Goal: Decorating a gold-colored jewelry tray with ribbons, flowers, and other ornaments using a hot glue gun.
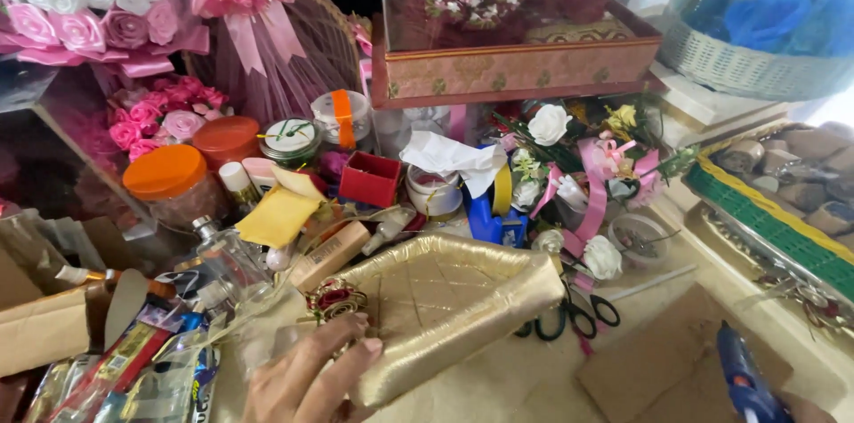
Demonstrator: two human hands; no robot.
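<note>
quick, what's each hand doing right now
Left hand: closed on the gold quilted tray, by its near edge.
Right hand: barely in view, holding the blue glue gun.

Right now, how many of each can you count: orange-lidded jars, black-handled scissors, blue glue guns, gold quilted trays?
Orange-lidded jars: 2
Black-handled scissors: 1
Blue glue gun: 1
Gold quilted tray, held by the left hand: 1
Total: 5

Pale floor (498, 387), black scissors (569, 316), brown cardboard (658, 361), perhaps loose ribbon scraps
</note>
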